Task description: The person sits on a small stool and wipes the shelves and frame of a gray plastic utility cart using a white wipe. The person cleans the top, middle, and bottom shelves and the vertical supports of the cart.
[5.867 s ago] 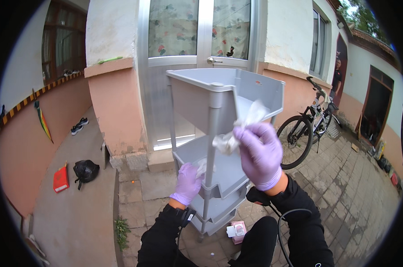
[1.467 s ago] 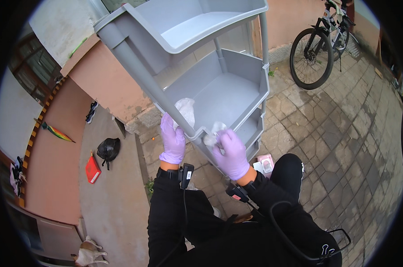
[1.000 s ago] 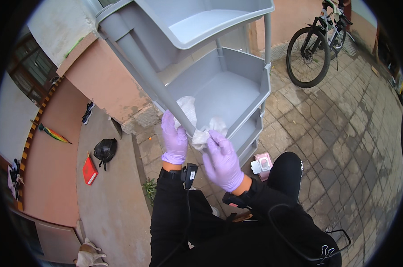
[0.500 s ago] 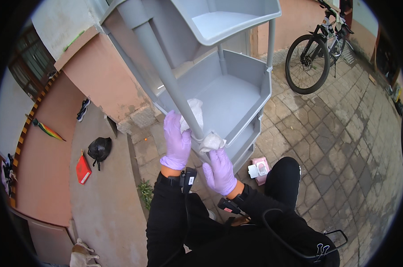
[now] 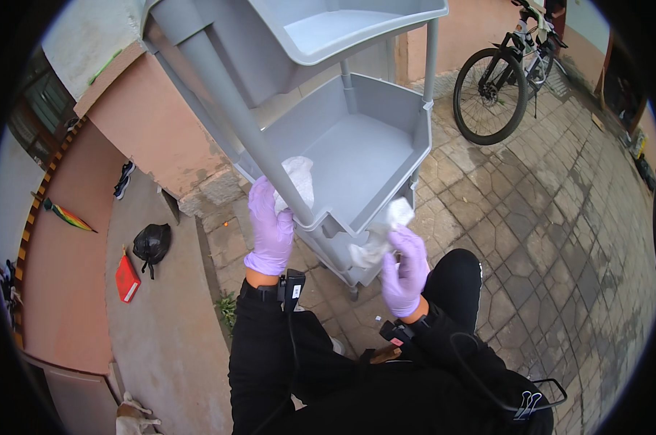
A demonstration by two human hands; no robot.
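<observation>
A grey tiered plastic trolley (image 5: pixel 425 127) stands before me. My left hand (image 5: pixel 270 232), in a purple glove, is curled at the front left of its middle tray, beside the upright post (image 5: pixel 259 152), on a white wipe (image 5: pixel 297 174); its fingertips are partly hidden by the post and wipe. My right hand (image 5: pixel 404 272), also gloved, holds a blurred, crumpled white wipe (image 5: pixel 399 212) off the tray's front right, in front of the lower tiers.
A bicycle (image 5: pixel 498 98) leans upper right on paving (image 5: pixel 538 239). At left are a concrete walkway (image 5: pixel 165 333) with a black bag (image 5: pixel 152 246), red box (image 5: pixel 127 279) and shoes (image 5: pixel 123 181), plus a colourful umbrella (image 5: pixel 70 216). Part of an animal (image 5: pixel 132 413) shows bottom left.
My right hand and its wipe have moved rightward from the post's base, out past the tray's front edge. My left hand stays by the post. The pink package is no longer visible.
</observation>
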